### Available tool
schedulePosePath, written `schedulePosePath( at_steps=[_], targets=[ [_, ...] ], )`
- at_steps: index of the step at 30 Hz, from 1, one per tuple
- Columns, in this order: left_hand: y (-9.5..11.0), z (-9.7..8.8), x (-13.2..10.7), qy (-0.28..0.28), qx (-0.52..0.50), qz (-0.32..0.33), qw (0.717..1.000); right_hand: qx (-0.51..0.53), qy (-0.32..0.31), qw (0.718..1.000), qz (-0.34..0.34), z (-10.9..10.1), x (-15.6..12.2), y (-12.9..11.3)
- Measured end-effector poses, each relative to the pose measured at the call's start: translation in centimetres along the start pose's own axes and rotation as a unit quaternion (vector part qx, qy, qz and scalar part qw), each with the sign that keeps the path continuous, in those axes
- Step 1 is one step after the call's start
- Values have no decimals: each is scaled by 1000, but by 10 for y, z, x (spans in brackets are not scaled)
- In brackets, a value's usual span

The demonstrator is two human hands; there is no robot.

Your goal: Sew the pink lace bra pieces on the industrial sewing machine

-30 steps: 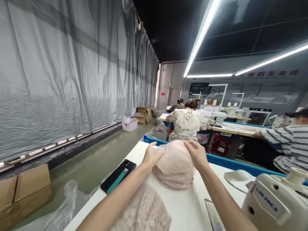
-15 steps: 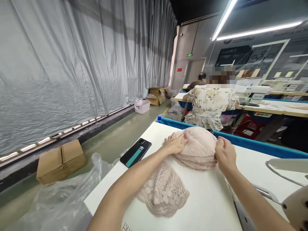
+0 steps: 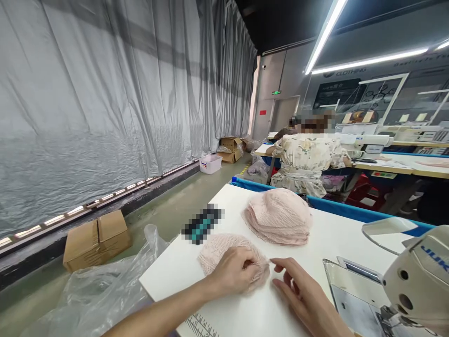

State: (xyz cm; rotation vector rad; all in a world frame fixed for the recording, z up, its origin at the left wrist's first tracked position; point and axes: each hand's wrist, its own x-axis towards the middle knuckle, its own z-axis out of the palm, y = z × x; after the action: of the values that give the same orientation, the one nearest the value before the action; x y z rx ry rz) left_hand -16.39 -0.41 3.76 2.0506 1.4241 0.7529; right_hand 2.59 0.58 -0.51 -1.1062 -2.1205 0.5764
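A pale pink lace cup piece [image 3: 217,250] lies on the white sewing table [image 3: 319,229]. My left hand [image 3: 236,269] rests over it, with fingers curled and pinching the lace near its right edge. Just right of that edge is my right hand [image 3: 300,290], thumb and forefinger apart and nothing held; its forefinger tip is close to the lace, and I cannot tell if it touches. Behind both hands sits a stack of similar pink lace cups [image 3: 278,217], domed and layered.
A sewing machine [image 3: 417,276] stands at the right. A blurred phone [image 3: 201,224] lies near the table's left edge. A blue cloth trough [image 3: 333,208] runs along the far edge. Left on the floor are a cardboard box [image 3: 98,238] and clear plastic [image 3: 105,285]. A co-worker [image 3: 303,157] sits ahead.
Both hands have left the stack and come down toward me to the single lace cup. My left hand now grips that piece. The view has turned slightly, showing more of the sewing machine.
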Motion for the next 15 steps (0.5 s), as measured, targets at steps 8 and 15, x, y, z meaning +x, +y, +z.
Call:
schedulePosePath(
  at_steps=[8,15],
  targets=[
    [-11,-5,0,22,-114,-54,992,5,-33,999,-2,1,-3,-8],
    [-7,-7,2,88,-206,-47,974,78,15,997,25,2,18,-34]
  ],
)
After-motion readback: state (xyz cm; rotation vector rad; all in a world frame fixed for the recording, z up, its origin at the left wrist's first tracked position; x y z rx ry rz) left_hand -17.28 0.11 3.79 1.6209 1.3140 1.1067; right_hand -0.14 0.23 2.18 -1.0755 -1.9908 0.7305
